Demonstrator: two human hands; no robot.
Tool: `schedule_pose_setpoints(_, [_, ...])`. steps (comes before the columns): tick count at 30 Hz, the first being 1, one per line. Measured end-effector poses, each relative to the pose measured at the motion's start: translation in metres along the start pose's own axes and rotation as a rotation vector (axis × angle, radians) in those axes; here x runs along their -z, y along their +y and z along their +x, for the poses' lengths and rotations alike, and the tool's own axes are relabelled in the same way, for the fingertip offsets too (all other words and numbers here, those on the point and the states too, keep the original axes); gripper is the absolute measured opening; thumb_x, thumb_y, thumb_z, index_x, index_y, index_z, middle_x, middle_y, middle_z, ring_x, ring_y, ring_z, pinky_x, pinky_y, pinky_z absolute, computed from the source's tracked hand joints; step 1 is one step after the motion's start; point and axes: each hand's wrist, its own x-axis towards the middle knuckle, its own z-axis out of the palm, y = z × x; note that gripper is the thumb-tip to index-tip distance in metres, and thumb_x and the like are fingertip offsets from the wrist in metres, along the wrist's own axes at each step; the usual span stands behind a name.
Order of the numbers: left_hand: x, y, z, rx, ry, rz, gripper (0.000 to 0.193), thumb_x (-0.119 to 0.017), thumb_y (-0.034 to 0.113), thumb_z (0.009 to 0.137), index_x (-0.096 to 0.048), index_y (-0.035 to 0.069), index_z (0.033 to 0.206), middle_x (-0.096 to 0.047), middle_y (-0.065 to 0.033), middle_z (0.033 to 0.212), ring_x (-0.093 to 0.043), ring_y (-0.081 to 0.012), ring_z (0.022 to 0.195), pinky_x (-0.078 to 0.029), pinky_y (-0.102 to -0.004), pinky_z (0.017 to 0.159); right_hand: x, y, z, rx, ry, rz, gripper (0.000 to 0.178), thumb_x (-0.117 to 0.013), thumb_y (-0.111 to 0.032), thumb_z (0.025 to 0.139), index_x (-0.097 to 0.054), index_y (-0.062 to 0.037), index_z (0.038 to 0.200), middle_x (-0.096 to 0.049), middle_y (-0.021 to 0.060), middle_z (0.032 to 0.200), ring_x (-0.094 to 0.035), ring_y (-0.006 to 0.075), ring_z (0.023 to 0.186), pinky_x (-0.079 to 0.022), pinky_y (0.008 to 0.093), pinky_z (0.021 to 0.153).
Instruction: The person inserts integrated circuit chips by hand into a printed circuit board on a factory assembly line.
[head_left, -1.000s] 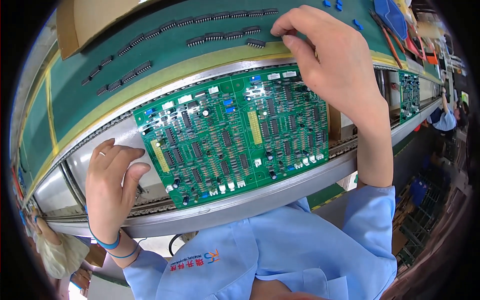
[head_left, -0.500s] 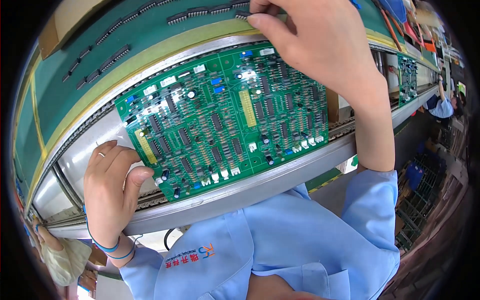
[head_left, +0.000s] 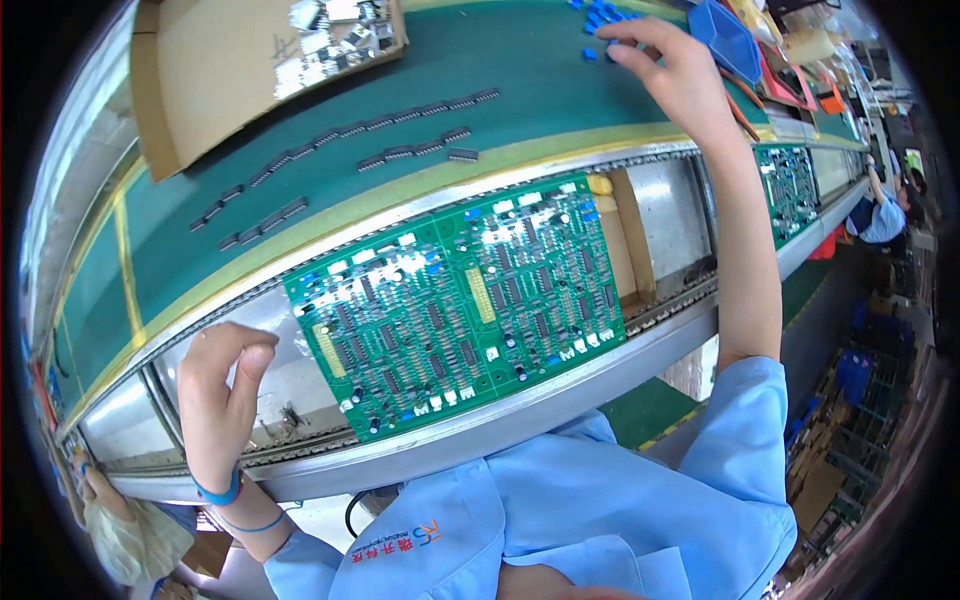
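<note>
Now the blue parts: scattered at the right fingertips and just beyond them.
Right hand (head_left: pixel 682 88): thumb and index slightly parted at the blue parts (head_left: pixel 601 17); whether they pinch one, I cannot tell. Half a second ago they were at the chip.
Chip (head_left: pixel 463 155): well left of those fingers, alone.
Left hand (head_left: pixel 215 388): fingers curled, thumb close under the index.
Board (head_left: pixel 455 300): right of the left fingertips, apart from them; earlier they met its edge.
Blue bin (head_left: pixel 725 42): just right of the right fingers.
</note>
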Motion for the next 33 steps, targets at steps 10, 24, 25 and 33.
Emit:
schedule_pose_setpoints(10, [0.034, 0.019, 0.047, -0.205, 0.251, 0.085, 0.009, -0.064, 0.010, 0.083, -0.062, 0.001, 0.086, -0.061, -0.0134, 0.080, -0.059, -0.0322, 0.076, -0.047, -0.0374, 0.067, -0.022, -0.011, -0.004, 0.040, -0.002, 0.100, 0.013, -0.062, -0.019, 0.086, -0.067, -0.0104, 0.093, -0.062, 0.0090, 0.091, -0.062, 0.0298, 0.085, -0.048, 0.0379, 0.071])
schedule_pose_setpoints(24, [0.005, 0.036, 0.198, -0.144, 0.508, 0.146, 0.017, -0.066, 0.013, 0.079, -0.067, 0.000, 0.091, -0.066, -0.0167, 0.077, -0.065, -0.0258, 0.071, -0.051, -0.0353, 0.064, 0.027, -0.065, -0.070, 0.154, -0.121, 0.512, 0.013, -0.062, -0.005, 0.083, -0.063, -0.0029, 0.096, -0.061, 0.0094, 0.085, -0.057, 0.0206, 0.069, -0.045, 0.0289, 0.062])
schedule_pose_setpoints(25, [0.001, 0.039, 0.200, -0.195, 0.507, 0.183, 0.017, -0.066, 0.013, 0.080, -0.066, 0.000, 0.091, -0.066, -0.0152, 0.077, -0.064, -0.0246, 0.069, -0.050, -0.0346, 0.063, 0.027, -0.068, -0.077, 0.071, -0.164, 0.524, 0.014, -0.063, -0.004, 0.082, -0.064, -0.0037, 0.096, -0.061, 0.0092, 0.085, -0.058, 0.0218, 0.069, -0.046, 0.0301, 0.062])
schedule_pose_setpoints(33, [0.008, 0.035, 0.183, -0.276, 0.478, 0.124, 0.025, -0.056, 0.014, 0.091, -0.057, -0.010, 0.100, -0.062, -0.0233, 0.095, -0.062, -0.0316, 0.082, -0.052, -0.0392, 0.072, 0.018, -0.056, -0.107, 0.134, -0.190, 0.475, 0.015, -0.067, -0.005, 0.078, -0.067, -0.0064, 0.094, -0.063, 0.0077, 0.082, -0.063, 0.0254, 0.074, -0.049, 0.0341, 0.064])
